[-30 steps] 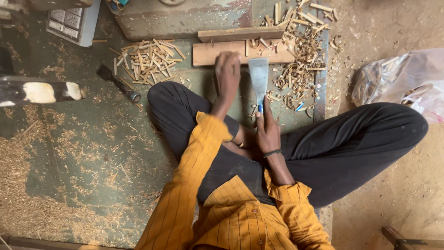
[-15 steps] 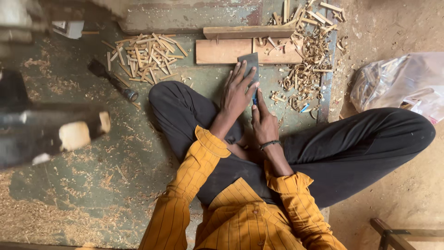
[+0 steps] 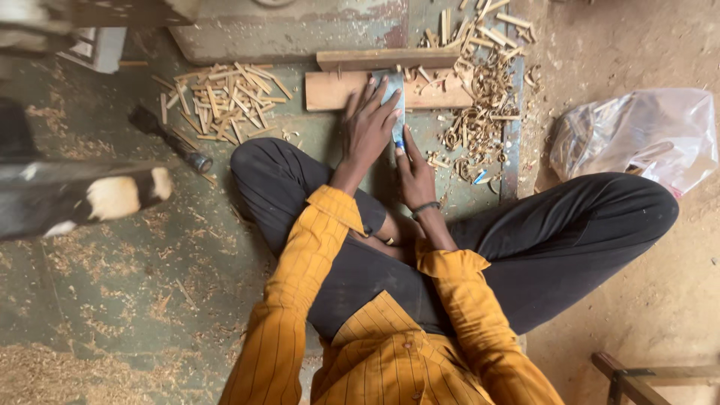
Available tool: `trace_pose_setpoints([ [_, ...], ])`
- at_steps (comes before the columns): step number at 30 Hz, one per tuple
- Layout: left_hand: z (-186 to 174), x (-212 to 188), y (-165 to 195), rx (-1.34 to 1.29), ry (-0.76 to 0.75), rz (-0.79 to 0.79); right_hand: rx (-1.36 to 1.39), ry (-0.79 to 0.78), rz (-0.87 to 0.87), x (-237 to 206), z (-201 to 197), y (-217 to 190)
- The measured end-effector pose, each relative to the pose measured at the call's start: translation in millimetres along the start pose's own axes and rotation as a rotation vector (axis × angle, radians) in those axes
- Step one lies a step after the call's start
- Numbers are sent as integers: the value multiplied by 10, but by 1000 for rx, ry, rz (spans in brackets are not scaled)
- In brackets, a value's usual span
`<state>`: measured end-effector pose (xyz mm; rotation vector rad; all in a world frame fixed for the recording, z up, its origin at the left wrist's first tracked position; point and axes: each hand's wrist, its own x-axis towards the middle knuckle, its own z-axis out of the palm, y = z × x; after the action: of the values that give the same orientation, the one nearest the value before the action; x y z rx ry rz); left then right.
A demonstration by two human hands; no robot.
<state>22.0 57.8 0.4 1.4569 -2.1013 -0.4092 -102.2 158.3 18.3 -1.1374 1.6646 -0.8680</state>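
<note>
I sit cross-legged on the floor. A broad flat metal blade [image 3: 393,94] with a blue handle end lies with its tip on a pale wooden block [image 3: 330,91]. My left hand [image 3: 367,127] presses on the blade with its fingers spread along the left side. My right hand [image 3: 415,174], a dark band on the wrist, grips the blade's blue handle end just below. A thinner wooden slat [image 3: 375,58] lies right behind the block.
A pile of short wooden sticks [image 3: 225,101] lies to the left and curled shavings [image 3: 480,112] to the right. A dark-handled tool [image 3: 169,139] lies on the floor. A crumpled plastic bag [image 3: 630,139] sits at the right. A blurred dark-and-white object [image 3: 82,199] is at the left.
My left hand has moved off the block onto the blade and spread its fingers. The blade has shifted left and up onto the block. The view has shifted a little.
</note>
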Motion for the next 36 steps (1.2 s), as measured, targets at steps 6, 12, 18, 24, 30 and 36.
trace_pose_setpoints([
  [6, -105, -35, -72, -388, 305, -247, 719, -110, 320, -573, -288, -114],
  [12, 314, 314, -45, -380, 303, -218, 833, 90, 321, -1084, -691, -171],
  [18, 291, 305, -40, -337, 296, -205, 667, 225, 219, -1330, -1123, -306],
  [24, -682, -162, -798, -283, 482, -369, 508, 364, 51, -1375, -1712, -473],
  [30, -1423, 118, -801, -124, 544, -438, 748, 277, -33, -983, -1979, -480],
  [36, -592, 1111, 41, -432, 281, 103, 937, 199, 30, -788, -1969, -347],
])
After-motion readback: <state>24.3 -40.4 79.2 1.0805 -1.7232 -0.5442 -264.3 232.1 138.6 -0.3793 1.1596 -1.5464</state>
